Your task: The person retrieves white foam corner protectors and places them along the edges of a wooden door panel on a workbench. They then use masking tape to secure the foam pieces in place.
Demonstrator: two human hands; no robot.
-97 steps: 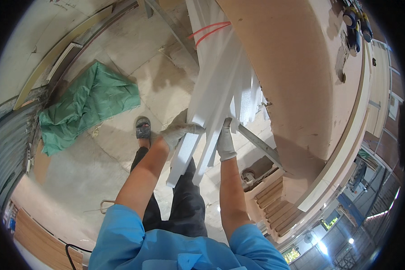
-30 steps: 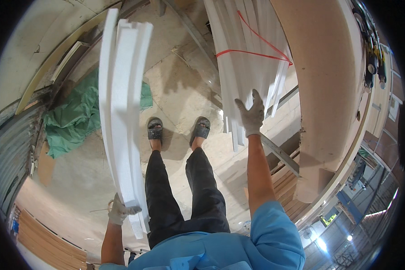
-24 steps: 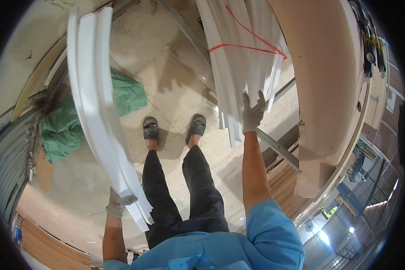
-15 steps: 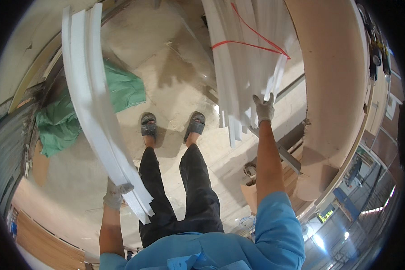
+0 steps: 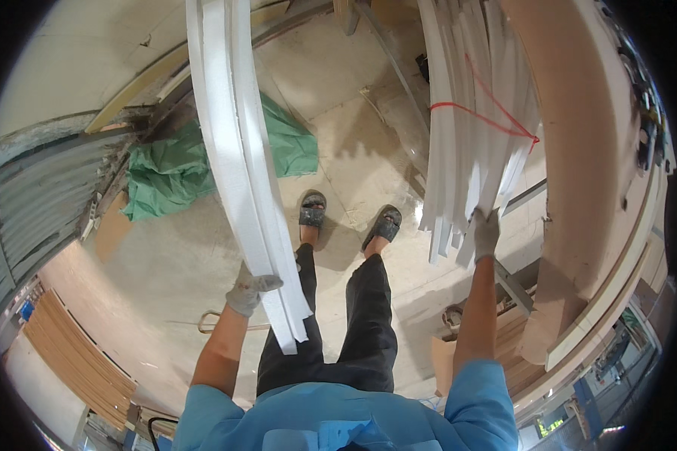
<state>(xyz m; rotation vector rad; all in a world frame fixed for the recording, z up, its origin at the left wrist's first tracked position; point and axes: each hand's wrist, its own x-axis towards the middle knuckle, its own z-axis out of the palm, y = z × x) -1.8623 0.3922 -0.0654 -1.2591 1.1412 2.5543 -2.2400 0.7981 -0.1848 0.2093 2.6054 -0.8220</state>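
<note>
My left hand (image 5: 250,291), in a pale work glove, is closed round the near end of some long white foam strips (image 5: 237,143). They lie side by side and stretch away from me past the top of the view. On the right, a bundle of similar white strips (image 5: 447,161) is bound by a red cord (image 5: 480,118). My gloved right hand (image 5: 487,233) has its fingers closed on the near end of a strip in this bundle. Part of that grip is hidden behind the hand.
Green sheeting (image 5: 165,177) lies crumpled on the floor, partly behind the left strips. A large beige curved panel (image 5: 579,173) rises at the right, with metal bars (image 5: 511,286) below the bundle. Brown boards (image 5: 75,361) are stacked at lower left. Corrugated metal (image 5: 37,203) stands far left.
The fingers of my right hand, spread against the bundle before, have closed on a strip's end. My left hand keeps its strips. The whole view has swung, shifting the scene rightward.
</note>
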